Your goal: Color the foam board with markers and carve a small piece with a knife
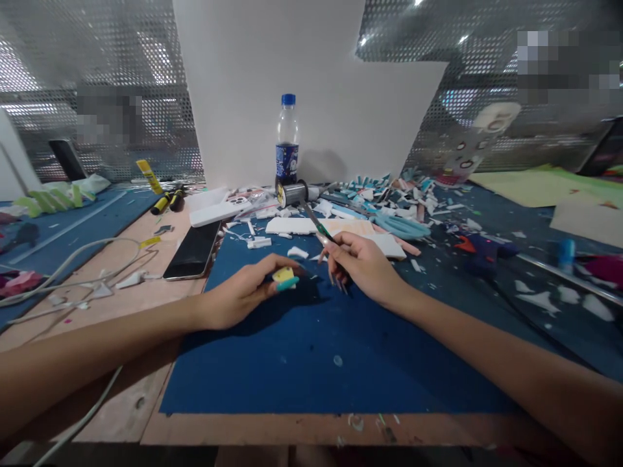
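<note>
My left hand [243, 292] is over the blue mat [292, 370], its fingers closed on a small yellow piece [282, 275]. A teal strip shows at the thumb tip; I cannot tell whether it is a nail or part of the piece. My right hand [363, 266] grips a slim craft knife [318, 226] between thumb and fingers, the narrow grey blade pointing up and away. The two hands are apart. Just beyond them lie a small white scrap [297, 253] and a long white foam strip [292, 225].
A bottle with a blue cap [288, 139] stands behind a wire spool [292, 194]. Foam offcuts [374, 191] are heaped along the back. A phone [193, 251] lies left, a glue gun [484, 253] right. A white board [311, 78] rises behind; a cable [87, 250] loops at left.
</note>
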### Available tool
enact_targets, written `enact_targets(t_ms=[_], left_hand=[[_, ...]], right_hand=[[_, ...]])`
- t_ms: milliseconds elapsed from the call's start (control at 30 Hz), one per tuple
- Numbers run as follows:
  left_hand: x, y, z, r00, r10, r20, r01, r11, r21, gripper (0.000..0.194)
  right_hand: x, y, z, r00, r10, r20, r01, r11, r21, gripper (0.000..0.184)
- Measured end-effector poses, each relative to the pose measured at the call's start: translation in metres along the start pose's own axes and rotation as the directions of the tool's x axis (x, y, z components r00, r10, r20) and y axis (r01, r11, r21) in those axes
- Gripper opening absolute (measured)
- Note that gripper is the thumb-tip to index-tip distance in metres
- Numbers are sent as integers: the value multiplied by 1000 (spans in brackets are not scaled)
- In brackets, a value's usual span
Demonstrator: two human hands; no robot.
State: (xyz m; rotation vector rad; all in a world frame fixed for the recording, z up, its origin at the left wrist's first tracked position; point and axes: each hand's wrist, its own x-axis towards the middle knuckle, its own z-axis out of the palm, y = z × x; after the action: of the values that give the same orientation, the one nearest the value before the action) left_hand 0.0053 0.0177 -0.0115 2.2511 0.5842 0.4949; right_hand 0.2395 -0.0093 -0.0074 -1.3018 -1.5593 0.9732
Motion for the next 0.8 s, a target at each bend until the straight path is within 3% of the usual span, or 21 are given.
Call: enact_targets(t_ms=[100,167,267,333,433,500,600,633,700,800], left_hand=[[0,-5,0,984,-47,-172,58,996,61,30],[-1,-5,0,981,-12,-192,30,995,94,29],[-2,-3,-1,990,127,-60,-118,984,135,30],[-1,-1,-1,981,187,45,-192,969,154,31],[1,-1,-1,978,177,108,-196,960,200,36],[3,-3,0,983,140,118,-165,957,239,39],[4,-5,1,989,82,125,-112,958,264,47],[3,-6,2,990,65,124,-96,961,261,50],[2,-7,3,994,43,104,-68,966,250,54],[1,-8,3,999,19,41,-28,971,239,59]], right_hand=[[-1,-1,-1,998,-31,-48,21,981,-191,31],[-3,-3,-2,997,-72,-37,50,909,-415,33],[-5,-4,0,993,-115,6,92,766,-637,40],[-7,-5,2,992,-124,0,92,734,-673,43],[-4,-6,-1,985,-157,-69,60,694,-718,39],[3,-6,-11,953,-253,-165,39,646,-763,34],[18,-1,-39,858,-430,-282,-22,517,-856,18],[24,1,-51,857,-411,-312,-83,487,-870,13],[34,8,-71,901,-271,-340,-178,482,-858,10],[42,16,-92,957,-118,-266,-171,512,-842,6]])
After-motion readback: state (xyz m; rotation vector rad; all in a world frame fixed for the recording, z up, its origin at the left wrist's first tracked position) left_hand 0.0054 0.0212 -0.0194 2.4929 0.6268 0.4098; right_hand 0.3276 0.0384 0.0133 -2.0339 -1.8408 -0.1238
